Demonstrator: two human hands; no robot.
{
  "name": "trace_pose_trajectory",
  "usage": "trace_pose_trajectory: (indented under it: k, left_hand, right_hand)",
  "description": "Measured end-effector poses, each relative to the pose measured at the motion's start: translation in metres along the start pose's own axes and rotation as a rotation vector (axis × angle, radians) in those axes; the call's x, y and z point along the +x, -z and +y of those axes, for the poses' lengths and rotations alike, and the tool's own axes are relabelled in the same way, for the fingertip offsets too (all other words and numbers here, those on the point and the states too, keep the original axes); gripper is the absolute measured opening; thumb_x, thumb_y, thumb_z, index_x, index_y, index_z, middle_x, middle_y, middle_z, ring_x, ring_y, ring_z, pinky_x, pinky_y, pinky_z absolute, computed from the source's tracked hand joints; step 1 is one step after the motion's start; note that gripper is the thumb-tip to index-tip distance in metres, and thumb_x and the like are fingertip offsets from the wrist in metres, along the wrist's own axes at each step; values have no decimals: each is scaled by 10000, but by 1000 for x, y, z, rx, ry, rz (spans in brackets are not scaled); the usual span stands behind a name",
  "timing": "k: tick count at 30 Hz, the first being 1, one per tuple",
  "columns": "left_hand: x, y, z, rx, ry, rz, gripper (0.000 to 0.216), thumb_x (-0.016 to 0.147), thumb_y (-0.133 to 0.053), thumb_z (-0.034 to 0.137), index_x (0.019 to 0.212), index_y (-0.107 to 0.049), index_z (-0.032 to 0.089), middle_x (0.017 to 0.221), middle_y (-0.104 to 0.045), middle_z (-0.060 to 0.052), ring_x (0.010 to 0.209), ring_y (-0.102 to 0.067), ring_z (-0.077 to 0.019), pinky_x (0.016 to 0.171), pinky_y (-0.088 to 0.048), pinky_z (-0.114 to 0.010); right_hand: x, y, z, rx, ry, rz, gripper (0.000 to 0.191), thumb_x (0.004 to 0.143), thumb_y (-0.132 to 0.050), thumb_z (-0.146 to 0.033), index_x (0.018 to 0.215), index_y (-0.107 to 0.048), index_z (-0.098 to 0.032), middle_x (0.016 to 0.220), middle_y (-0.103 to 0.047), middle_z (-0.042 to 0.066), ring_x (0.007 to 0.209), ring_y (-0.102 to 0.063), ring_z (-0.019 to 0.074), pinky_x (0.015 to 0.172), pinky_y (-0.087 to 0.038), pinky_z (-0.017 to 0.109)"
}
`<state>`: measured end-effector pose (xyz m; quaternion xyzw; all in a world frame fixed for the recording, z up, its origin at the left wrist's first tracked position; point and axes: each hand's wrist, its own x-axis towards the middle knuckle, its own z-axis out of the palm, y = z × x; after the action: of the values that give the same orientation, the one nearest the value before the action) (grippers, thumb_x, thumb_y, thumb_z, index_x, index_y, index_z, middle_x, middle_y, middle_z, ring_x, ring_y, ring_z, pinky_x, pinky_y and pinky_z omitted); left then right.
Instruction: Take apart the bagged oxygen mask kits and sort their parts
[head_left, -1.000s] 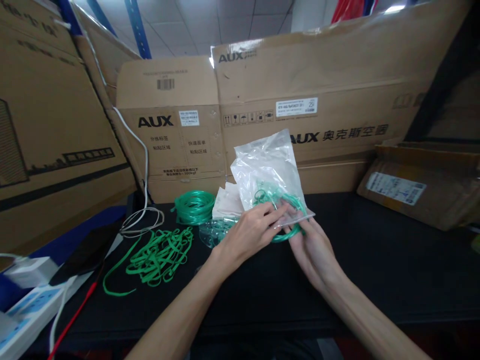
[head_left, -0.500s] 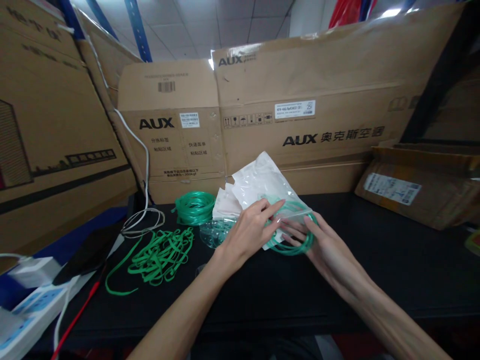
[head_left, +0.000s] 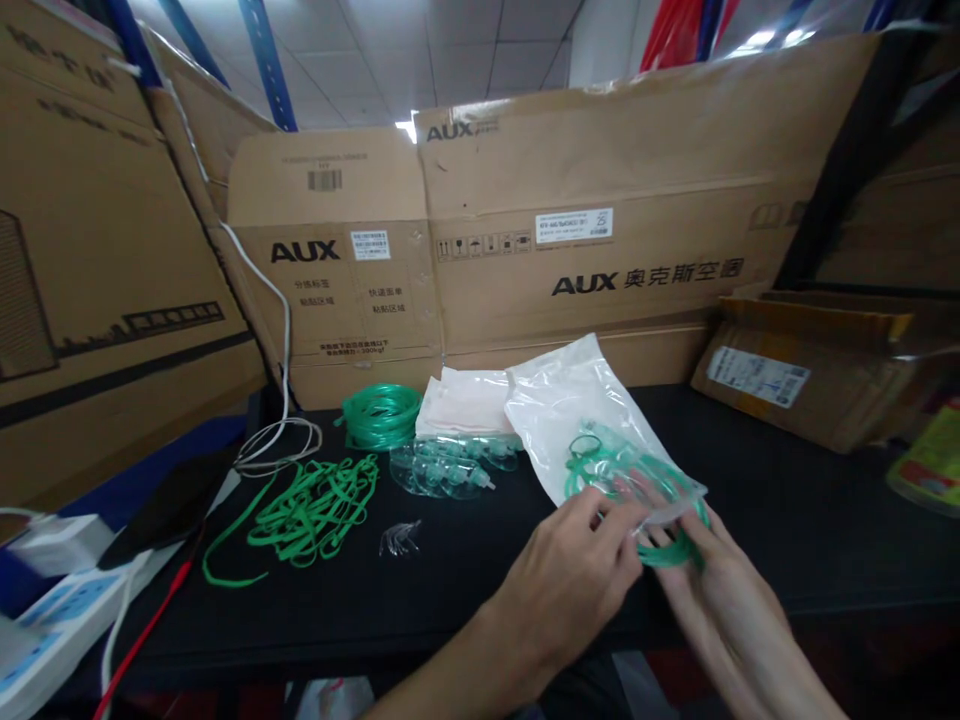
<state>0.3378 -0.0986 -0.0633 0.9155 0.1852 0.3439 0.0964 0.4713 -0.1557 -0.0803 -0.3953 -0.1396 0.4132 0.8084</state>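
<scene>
A white plastic bag with a clear front (head_left: 551,395) slants across the table in front of me, its mouth toward my hands. My left hand (head_left: 574,560) pinches the bag's lip with curled fingers. A coil of green tubing (head_left: 671,553) lies partly inside the bag and partly out at the mouth. My right hand (head_left: 724,590) is closed round the outer part of that coil, its fingers partly hidden behind tubing and film. Clear green moulded plastic pieces (head_left: 442,470), probably oxygen masks, lie left of the bag.
Green coiled tubing (head_left: 381,415), a pile of flat green straps (head_left: 315,510) and thin clear strips (head_left: 401,538) lie to the left. Behind the masks are white bags (head_left: 459,400). A power strip (head_left: 67,625) with cables runs at far left; a cardboard box (head_left: 795,370) stands right.
Both hands have moved right and nearer to me with the bag and tubing. More of the tubing now lies inside the bag. The masks and thin strips have come into fuller view.
</scene>
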Motion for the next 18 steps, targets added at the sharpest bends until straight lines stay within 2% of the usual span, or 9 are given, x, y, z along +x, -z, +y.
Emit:
trace_pose_trajectory:
  k: [5,8,11,15,18]
  left_hand:
    - [11,-6,8,53,79,-50,294,991,-513,169,1280,-563,182,1121,-682,-62,1006,-659,-222,948,-576,-378]
    - [17,-4,7,181,150,-85,194,991,-543,229,1165,-616,183,1048,-683,-60,970,-662,-248,879,-595,-403]
    - [22,-2,7,284,169,-89,135,985,-582,299,1043,-653,201,1017,-670,-50,958,-663,-248,752,-594,-347]
    - [24,1,8,347,97,-59,180,1014,-538,341,964,-665,224,977,-664,-20,905,-661,-214,607,-526,-267]
    - [21,0,6,353,-20,-47,143,1016,-540,312,1022,-653,226,945,-658,-4,843,-646,-194,548,-479,-265]
  right_hand:
    - [0,9,8,-65,-72,50,328,744,-859,-301,1058,-767,-300,1101,-797,-6,954,-766,173,752,-627,179]
    - [6,21,5,-132,-87,-20,397,642,-918,-336,1011,-780,-286,1024,-807,8,821,-765,188,659,-630,214]
    - [9,30,-5,-288,-83,-127,445,597,-938,-387,986,-793,-227,874,-793,40,686,-722,190,561,-597,234]
    - [2,30,-21,-554,-102,-354,534,672,-914,-353,1150,-752,-179,594,-683,-13,447,-551,110,451,-486,205]
    - [-4,25,-24,-570,-95,-399,539,647,-927,-370,1117,-747,-178,540,-650,-24,435,-549,128,437,-479,224]
